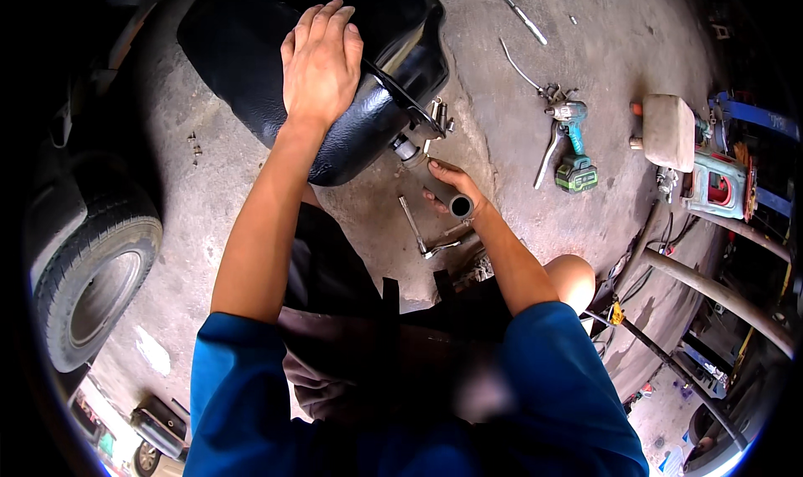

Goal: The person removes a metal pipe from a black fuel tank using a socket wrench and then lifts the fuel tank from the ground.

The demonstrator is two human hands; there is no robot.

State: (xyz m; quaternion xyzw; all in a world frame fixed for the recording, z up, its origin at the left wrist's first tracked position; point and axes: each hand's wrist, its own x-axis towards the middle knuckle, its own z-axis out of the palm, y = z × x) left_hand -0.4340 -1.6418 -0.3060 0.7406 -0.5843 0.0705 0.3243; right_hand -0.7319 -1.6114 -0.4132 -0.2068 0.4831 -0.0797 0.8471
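My left hand (322, 67) rests on a glossy black metal tank (226, 51), its fingers extended over the surface. A black bracket (401, 101) crosses the tank beside it. Below that, a silver fitting (404, 148) protrudes from the tank. My right hand (456, 188) is closed round a grey metal tube (461, 206), whose hollow end faces up toward me and whose far end is at the fitting. A ratchet wrench (427, 248) and extension lie on the concrete beneath, and some sockets (443, 113) stand by the bracket.
A teal cordless impact wrench (573, 142), a metal bar (544, 159) and hoses (523, 21) lie rightward on the stained floor (636, 42). Farther right are a grey machine (715, 188), long pipes (719, 297) and blue steel (753, 117). A vehicle tyre (96, 285) stands left.
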